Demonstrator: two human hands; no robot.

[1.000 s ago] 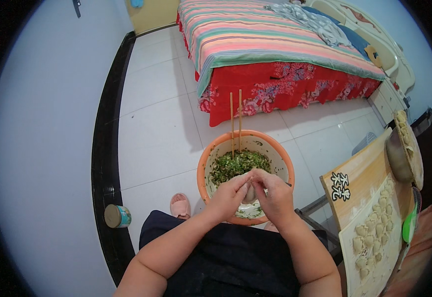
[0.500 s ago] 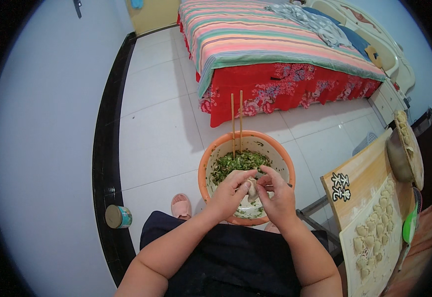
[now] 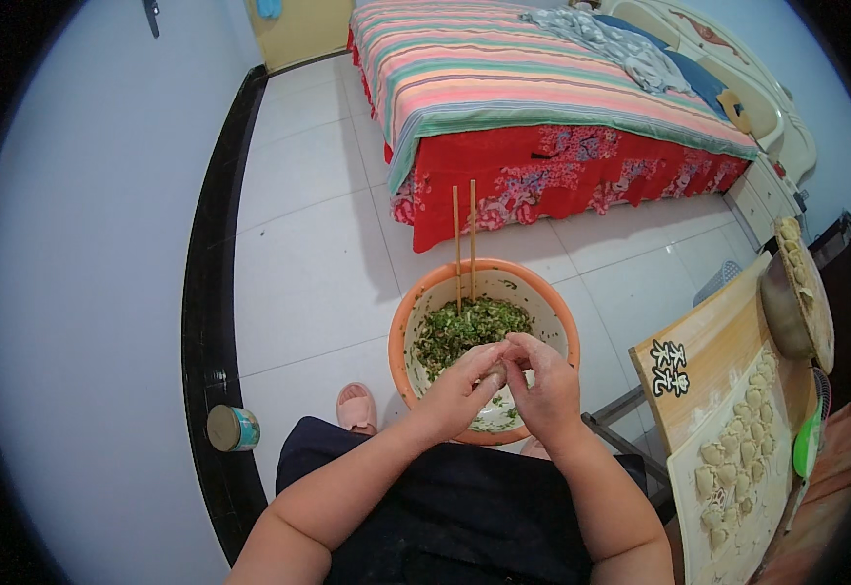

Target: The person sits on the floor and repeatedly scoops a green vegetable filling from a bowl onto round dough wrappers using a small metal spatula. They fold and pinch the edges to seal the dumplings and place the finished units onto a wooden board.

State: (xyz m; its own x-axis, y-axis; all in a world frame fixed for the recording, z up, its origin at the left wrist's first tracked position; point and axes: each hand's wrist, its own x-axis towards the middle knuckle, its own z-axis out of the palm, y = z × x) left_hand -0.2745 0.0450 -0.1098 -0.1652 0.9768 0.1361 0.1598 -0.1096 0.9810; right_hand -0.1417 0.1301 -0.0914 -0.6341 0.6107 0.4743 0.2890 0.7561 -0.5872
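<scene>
Over an orange-rimmed basin (image 3: 399, 343), my left hand (image 3: 462, 386) and my right hand (image 3: 545, 385) are closed together around a dumpling (image 3: 497, 371). Fingers and thumbs of both hands press its edge, and most of the dumpling is hidden behind them. Chopped green filling (image 3: 464, 331) lies in the basin below, heaped toward its far side. A pair of chopsticks (image 3: 473, 234) stands upright in the filling.
On the right, a wooden board (image 3: 657, 390) and a pale floured sheet (image 3: 689, 478) carry several finished dumplings (image 3: 737, 444). A metal pot (image 3: 786, 312) with a dumpling-laden tray (image 3: 815, 302) stands behind them. A jar (image 3: 234, 428) sits by the left wall; a bed (image 3: 562, 166) fills the back.
My hands have closed further over the dumpling, the fingertips now meeting, so less of it shows. The basin and chopsticks look the same.
</scene>
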